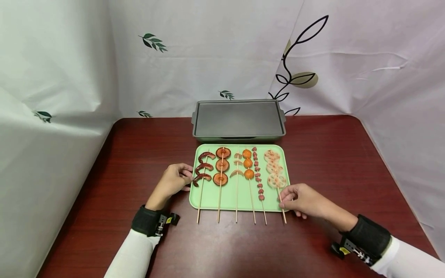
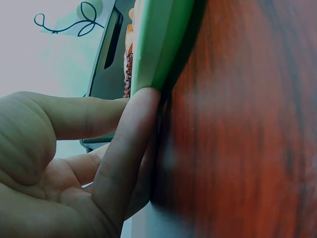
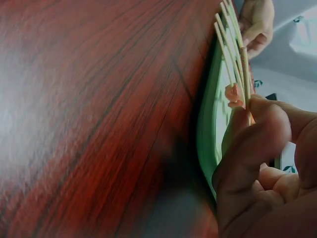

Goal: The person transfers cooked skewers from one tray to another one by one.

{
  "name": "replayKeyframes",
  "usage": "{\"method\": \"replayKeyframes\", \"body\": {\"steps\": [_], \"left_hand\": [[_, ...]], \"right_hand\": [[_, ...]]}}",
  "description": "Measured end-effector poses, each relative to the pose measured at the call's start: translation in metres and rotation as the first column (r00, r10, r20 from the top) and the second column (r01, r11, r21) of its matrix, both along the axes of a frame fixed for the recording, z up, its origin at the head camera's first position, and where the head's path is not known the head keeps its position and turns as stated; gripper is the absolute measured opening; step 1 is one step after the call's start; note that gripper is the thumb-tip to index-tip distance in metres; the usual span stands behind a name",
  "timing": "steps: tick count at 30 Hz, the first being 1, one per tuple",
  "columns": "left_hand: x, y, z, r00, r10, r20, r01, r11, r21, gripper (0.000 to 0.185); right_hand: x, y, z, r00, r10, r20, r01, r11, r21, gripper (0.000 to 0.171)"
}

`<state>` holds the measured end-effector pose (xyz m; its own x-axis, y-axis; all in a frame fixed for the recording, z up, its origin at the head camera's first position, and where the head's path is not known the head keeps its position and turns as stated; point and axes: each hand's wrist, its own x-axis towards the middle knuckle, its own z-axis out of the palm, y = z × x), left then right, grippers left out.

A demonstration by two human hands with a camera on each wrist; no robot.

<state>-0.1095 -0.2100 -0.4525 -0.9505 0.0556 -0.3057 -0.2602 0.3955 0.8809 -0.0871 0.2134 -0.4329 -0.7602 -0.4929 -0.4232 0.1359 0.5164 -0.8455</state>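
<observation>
A green tray (image 1: 226, 197) lies on the dark red table (image 1: 139, 154) with several food skewers side by side on it. My left hand (image 1: 184, 178) holds the tray's left rim (image 2: 158, 44), thumb and a finger (image 2: 124, 148) laid against the edge. My right hand (image 1: 284, 199) pinches the bare stick of the lotus-root skewer (image 1: 274, 170), the rightmost one, near the tray's front right corner. In the right wrist view the fingers (image 3: 257, 144) close on that stick (image 3: 245, 69) just above the tray's edge (image 3: 205, 124).
A grey rectangular grill pan (image 1: 238, 117) stands right behind the tray, close to the back of the table. White printed cloth hangs at the back and on both sides. The other skewers' sticks jut past the tray's front edge.
</observation>
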Motion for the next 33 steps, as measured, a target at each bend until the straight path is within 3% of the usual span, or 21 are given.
{"method": "replayKeyframes", "body": {"steps": [4, 9, 15, 22, 27, 33], "left_hand": [[0.0, -0.001, 0.001, 1.0, -0.001, 0.0, 0.001, 1.0, 0.003, 0.03], [0.001, -0.002, 0.0, 1.0, -0.004, 0.0, 0.004, 1.0, 0.007, 0.03], [0.001, -0.002, 0.001, 1.0, 0.002, -0.002, -0.002, 1.0, 0.007, 0.03], [0.002, -0.002, 0.0, 1.0, -0.003, -0.009, 0.003, 1.0, 0.0, 0.03], [0.003, -0.003, 0.002, 1.0, -0.007, -0.014, 0.007, 1.0, -0.005, 0.028], [0.005, -0.005, 0.007, 0.999, -0.027, -0.019, 0.026, 1.0, -0.013, 0.029]], "right_hand": [[0.001, -0.001, -0.001, 0.987, 0.034, -0.155, -0.017, 0.994, 0.112, 0.018], [0.003, -0.007, 0.002, 0.93, 0.129, -0.344, -0.033, 0.961, 0.273, 0.017], [0.003, -0.012, 0.006, 0.907, 0.176, -0.382, -0.036, 0.937, 0.347, 0.023], [-0.001, -0.008, 0.018, 0.872, 0.188, -0.451, -0.025, 0.939, 0.343, 0.021], [-0.01, -0.007, 0.029, 0.809, 0.165, -0.565, 0.037, 0.944, 0.329, 0.023], [-0.021, -0.007, 0.037, 0.711, 0.155, -0.685, 0.071, 0.955, 0.289, 0.019]]}}
